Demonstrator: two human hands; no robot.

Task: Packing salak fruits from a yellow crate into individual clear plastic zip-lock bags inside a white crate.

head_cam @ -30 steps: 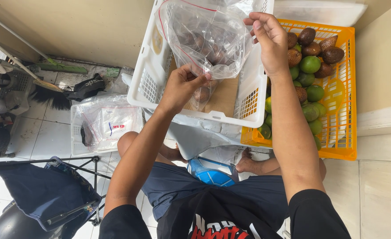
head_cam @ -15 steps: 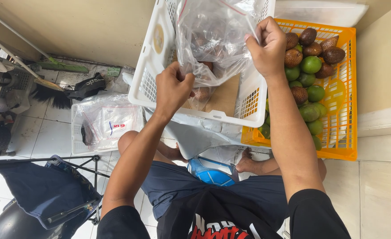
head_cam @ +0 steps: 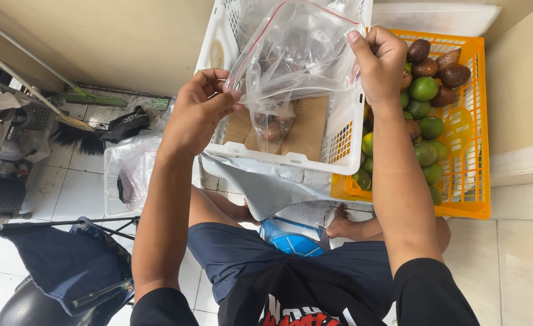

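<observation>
I hold a clear plastic zip bag (head_cam: 290, 60) with a red seal line above a white plastic crate (head_cam: 290, 160). My left hand (head_cam: 200, 108) pinches the bag's left corner. My right hand (head_cam: 382, 60) grips its right edge. Inside the bag are several brown scaly snake fruits (head_cam: 272, 130), hanging in its lower tip. A brown cardboard sheet (head_cam: 309, 130) lines the crate's bottom.
An orange crate (head_cam: 469, 151) at the right holds green fruits (head_cam: 426, 124) and brown snake fruits (head_cam: 453, 73). A small white basket with plastic bags (head_cam: 127, 175) sits on the tiled floor at the left. A broom (head_cam: 76, 130), a dark cloth bag (head_cam: 67, 259) and a blue ball (head_cam: 290, 238) lie nearby.
My left hand has slid up and left along the bag's top edge, stretching the bag's mouth wider. My right hand stayed near the right edge. The view shifted slightly.
</observation>
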